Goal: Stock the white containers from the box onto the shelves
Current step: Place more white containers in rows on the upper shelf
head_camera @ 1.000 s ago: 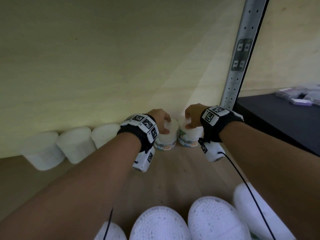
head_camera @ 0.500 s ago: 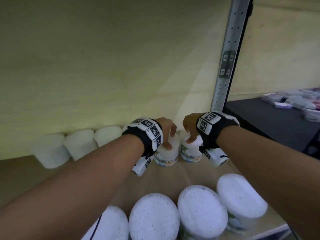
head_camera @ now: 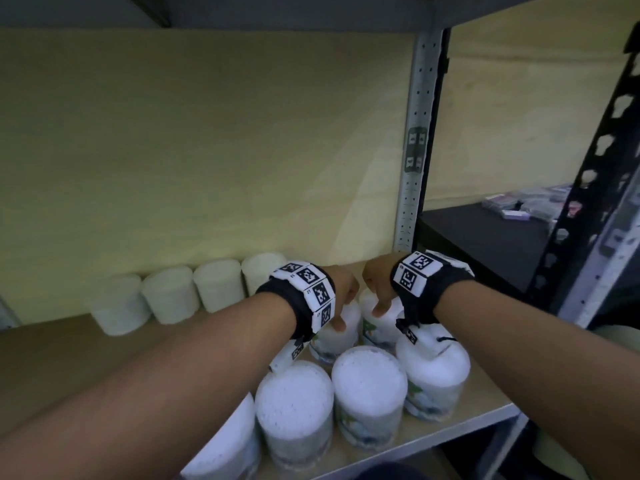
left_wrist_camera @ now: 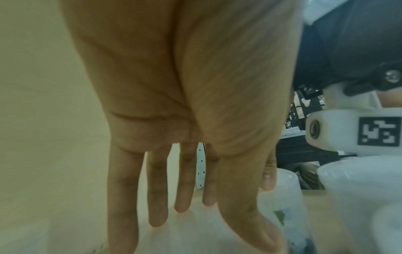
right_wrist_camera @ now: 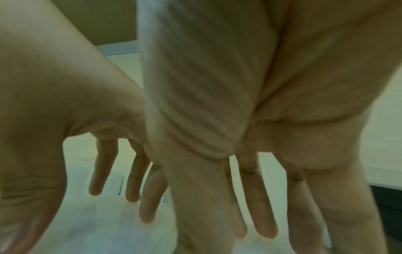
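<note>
Your left hand (head_camera: 341, 294) hovers with straight, spread fingers (left_wrist_camera: 156, 197) over the frosted lid of a short white plastic container with a printed label (head_camera: 334, 336), the thumb touching the lid's near edge; nothing is gripped. Your right hand (head_camera: 379, 289) is likewise slack and spread, fingers (right_wrist_camera: 261, 206) hanging over the matching white container beside it (head_camera: 377, 327), thumb tip on its lid. Whether the other fingertips touch the lids is unclear.

Both containers stand upright, close side by side, on the pale wooden shelf board (head_camera: 485, 386), next to the perforated grey metal upright (head_camera: 414, 168). So this pair looks delivered, and you seem to be letting go.

Stocking looks well along: a row of white containers (head_camera: 166, 299) lines the back wall, and a front row of larger-looking frosted-lidded ones (head_camera: 367, 386) stands near the shelf edge. The box is out of view, so what remains cannot be judged.

The containers are round, translucent white, with green-and-blue label prints low on their sides.
</note>
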### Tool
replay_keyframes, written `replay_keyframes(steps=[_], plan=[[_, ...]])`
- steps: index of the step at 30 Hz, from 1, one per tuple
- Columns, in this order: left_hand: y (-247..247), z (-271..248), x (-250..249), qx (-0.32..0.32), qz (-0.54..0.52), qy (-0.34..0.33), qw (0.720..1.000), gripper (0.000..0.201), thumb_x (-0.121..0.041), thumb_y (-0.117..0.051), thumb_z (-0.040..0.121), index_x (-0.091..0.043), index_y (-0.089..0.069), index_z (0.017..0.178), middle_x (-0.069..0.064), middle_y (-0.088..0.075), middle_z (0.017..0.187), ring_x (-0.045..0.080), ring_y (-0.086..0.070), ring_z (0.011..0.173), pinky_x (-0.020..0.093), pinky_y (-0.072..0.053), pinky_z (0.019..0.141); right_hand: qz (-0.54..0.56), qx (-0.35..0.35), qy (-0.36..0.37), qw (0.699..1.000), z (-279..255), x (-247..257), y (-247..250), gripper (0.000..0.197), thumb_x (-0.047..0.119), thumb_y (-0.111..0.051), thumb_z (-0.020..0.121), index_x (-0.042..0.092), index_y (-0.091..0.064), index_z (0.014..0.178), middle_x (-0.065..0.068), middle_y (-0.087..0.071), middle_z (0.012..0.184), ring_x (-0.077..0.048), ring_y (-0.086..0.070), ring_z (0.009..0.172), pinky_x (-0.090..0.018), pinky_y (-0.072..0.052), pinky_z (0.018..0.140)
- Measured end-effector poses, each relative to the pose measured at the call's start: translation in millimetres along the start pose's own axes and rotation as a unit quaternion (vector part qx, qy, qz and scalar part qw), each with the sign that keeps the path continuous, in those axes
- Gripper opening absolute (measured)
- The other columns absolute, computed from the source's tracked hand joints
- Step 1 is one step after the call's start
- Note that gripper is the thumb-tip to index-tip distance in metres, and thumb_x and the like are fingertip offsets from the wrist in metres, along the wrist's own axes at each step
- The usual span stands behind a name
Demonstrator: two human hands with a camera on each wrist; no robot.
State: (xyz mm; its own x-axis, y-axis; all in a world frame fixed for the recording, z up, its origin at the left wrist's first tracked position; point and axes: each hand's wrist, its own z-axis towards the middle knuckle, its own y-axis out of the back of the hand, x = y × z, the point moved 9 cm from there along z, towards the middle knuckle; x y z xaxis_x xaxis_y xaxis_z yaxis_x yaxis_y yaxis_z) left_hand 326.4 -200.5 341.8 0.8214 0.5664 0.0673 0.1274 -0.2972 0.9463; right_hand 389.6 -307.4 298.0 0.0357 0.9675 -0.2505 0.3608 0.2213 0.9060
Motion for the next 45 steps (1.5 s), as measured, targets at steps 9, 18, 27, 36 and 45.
replay_keyframes(steps=[9,18,27,36,45], plan=[[-1.1,-14.6,-24.0,0.013,-0.010,0.024,1.000,0.049,-0.023,-0.078,0.076,-0.007,-0.057,0.117,-0.001,-0.050,0.091,0.015,-0.047,0.086,0.025,-0.039,0.068,0.026,0.038,0.001,0.999,-68.4,9.7,7.7,0.054,0.048,-0.079,0.065,0.014,-0.066,0.105,-0.003,-0.068,0.104,-0.023,-0.066,0.095,-0.029,-0.048,0.068],[0.2,-31.1,-26.7,0.003,-0.042,0.018,0.999,0.054,-0.025,-0.078,0.076,-0.006,-0.054,0.120,0.010,-0.058,0.116,0.019,-0.046,0.088,0.026,-0.037,0.072,0.063,0.017,-0.008,0.998,-86.1,11.3,7.1,0.055,0.051,-0.077,0.066,0.015,-0.064,0.106,-0.003,-0.065,0.107,-0.024,-0.065,0.095,-0.032,-0.053,0.076],[9.0,-52.7,36.2,-0.034,-0.122,0.043,0.991,0.046,-0.014,-0.068,0.084,-0.007,-0.056,0.127,0.009,-0.058,0.129,0.025,-0.056,0.116,0.029,-0.046,0.094,0.136,-0.040,0.031,0.989,-86.4,21.4,47.3,0.040,0.032,-0.062,0.090,0.004,-0.062,0.119,-0.010,-0.061,0.125,-0.028,-0.059,0.114,-0.033,-0.048,0.094],[17.3,-75.6,142.1,-0.104,-0.182,0.129,0.969,0.038,-0.025,-0.062,0.090,-0.015,-0.057,0.126,0.004,-0.054,0.130,0.021,-0.055,0.114,0.024,-0.041,0.086,0.155,-0.118,0.081,0.978,-39.0,67.3,102.7,0.032,0.033,-0.058,0.093,0.010,-0.062,0.116,-0.007,-0.056,0.125,-0.026,-0.056,0.112,-0.035,-0.047,0.095],[-8.9,-83.3,245.9,-0.122,-0.201,0.234,0.943,0.047,-0.032,-0.061,0.090,-0.015,-0.050,0.132,0.005,-0.048,0.137,0.022,-0.050,0.123,0.032,-0.042,0.100,0.167,-0.123,0.130,0.970,24.9,138.5,140.1,0.041,0.037,-0.058,0.093,0.009,-0.057,0.124,-0.008,-0.053,0.132,-0.026,-0.053,0.118,-0.033,-0.044,0.097]])
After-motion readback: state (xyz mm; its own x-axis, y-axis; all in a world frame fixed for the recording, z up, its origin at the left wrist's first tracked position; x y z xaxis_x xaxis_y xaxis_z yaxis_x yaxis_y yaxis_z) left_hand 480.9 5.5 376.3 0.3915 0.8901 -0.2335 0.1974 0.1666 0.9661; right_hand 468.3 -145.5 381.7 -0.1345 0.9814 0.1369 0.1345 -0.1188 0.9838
